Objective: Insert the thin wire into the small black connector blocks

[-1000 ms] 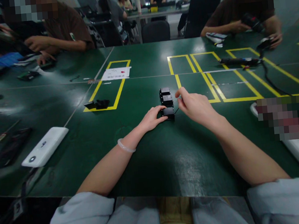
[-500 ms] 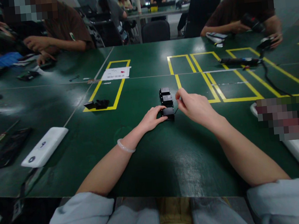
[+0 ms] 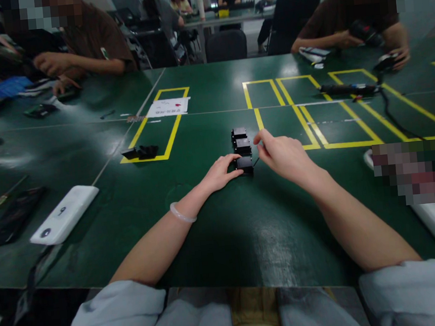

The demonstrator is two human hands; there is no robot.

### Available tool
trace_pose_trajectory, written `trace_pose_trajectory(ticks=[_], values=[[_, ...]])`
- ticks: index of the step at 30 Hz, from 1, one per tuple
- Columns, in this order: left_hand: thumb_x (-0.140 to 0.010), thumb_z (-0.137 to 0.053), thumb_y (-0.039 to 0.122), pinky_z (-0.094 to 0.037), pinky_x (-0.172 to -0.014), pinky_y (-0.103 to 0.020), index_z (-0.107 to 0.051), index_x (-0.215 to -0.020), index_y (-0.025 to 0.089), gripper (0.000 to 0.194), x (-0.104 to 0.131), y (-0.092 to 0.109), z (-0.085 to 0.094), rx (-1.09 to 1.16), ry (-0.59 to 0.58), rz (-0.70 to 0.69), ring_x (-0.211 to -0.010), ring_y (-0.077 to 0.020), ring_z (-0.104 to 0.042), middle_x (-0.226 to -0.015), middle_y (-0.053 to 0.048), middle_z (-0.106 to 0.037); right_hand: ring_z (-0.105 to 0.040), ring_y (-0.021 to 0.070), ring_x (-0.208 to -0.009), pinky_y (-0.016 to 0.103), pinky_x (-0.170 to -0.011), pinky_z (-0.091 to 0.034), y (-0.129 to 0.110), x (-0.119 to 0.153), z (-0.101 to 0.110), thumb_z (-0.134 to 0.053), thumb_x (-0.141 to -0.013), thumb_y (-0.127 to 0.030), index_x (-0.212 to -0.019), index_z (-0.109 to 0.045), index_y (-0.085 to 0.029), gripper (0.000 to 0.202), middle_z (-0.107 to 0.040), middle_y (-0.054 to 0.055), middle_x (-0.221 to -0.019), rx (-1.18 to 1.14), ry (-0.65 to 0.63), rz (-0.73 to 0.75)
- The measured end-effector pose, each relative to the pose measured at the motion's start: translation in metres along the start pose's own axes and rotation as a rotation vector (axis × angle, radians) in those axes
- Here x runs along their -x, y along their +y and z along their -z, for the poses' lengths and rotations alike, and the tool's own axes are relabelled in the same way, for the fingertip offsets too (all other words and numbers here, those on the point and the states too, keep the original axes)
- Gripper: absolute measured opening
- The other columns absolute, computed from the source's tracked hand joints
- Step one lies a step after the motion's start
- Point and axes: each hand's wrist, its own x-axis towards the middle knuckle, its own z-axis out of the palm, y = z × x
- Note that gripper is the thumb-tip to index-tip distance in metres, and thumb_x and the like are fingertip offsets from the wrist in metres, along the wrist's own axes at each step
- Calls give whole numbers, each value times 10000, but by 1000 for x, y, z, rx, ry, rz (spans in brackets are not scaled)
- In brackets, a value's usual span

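Observation:
Three small black box-shaped parts, which look like servo motors, stand in a row on the green table. My left hand point(image 3: 222, 173) grips the nearest black box point(image 3: 245, 164) from its left, thumb at the near side and fingers at the far side. Beyond it are the middle black box point(image 3: 243, 145) and the far black box point(image 3: 239, 131), both untouched. To the right, my right hand point(image 3: 286, 158) is closed in a pinch. A thin dark strand point(image 3: 256, 162) runs between the nearest box and these fingertips; whether it is a wire or a rod I cannot tell.
Yellow tape rectangles mark the green table point(image 3: 217, 244). A black part point(image 3: 140, 152) and a paper label point(image 3: 169, 107) lie left of centre. White power banks point(image 3: 65, 214) lie at both sides. Two co-workers sit across, one holding a dark tool point(image 3: 366, 33).

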Motion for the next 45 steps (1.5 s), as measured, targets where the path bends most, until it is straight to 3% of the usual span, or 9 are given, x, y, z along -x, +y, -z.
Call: trace_pose_trajectory(ticks=[9, 17, 23, 28, 38, 45], values=[[-907, -617, 396, -423, -1035, -417, -540, -1292, 220, 430, 0, 0, 1, -3, -4, -8, -1188, -265, -555, -1335, -68, -605, -634, 205, -726, 300, -570, -200, 0, -1, 4, -283, -1007, -431, -1008, -643, -196, 430, -736, 99, -857, 59, -45, -22], [-907, -617, 392, -422, -1035, -418, -542, -1289, 208, 431, 0, 1, 1, -1, -8, -4, -1193, -266, -549, -1340, -72, -601, -609, 194, -682, 291, -564, -204, 2, -1, 0, -286, -963, -289, -1274, -502, -195, 390, -714, 76, -827, -38, 29, -16], [-905, -615, 389, -422, -1035, -418, -542, -1285, 225, 421, 0, 0, 1, -6, -7, 4, -1187, -263, -553, -1327, -60, -608, -610, 197, -711, 292, -578, -215, 2, -1, 3, -300, -962, -302, -1198, -550, -206, 358, -715, 78, -861, -41, -16, -46], [-906, -614, 400, -422, -1041, -421, -541, -1288, 230, 424, 0, 0, 1, 1, -11, -1, -1197, -265, -550, -1336, -59, -603, -622, 208, -735, 293, -576, -210, 2, -3, 1, -282, -1003, -471, -1084, -600, -208, 420, -718, 82, -858, 10, -30, -49], [-903, -619, 393, -427, -1027, -416, -542, -1282, 222, 422, -1, 1, 1, -8, -9, 8, -1184, -267, -556, -1329, -64, -607, -608, 189, -702, 289, -568, -210, 3, -1, 1, -301, -970, -309, -1221, -546, -220, 361, -709, 67, -841, -54, -9, -4], [-908, -619, 398, -427, -1024, -402, -544, -1281, 219, 420, 0, 0, 1, -8, -2, -12, -1177, -262, -556, -1325, -60, -609, -611, 192, -719, 286, -560, -206, 2, -1, 1, -286, -1000, -421, -1125, -576, -219, 375, -710, 67, -861, -65, -6, -10]])
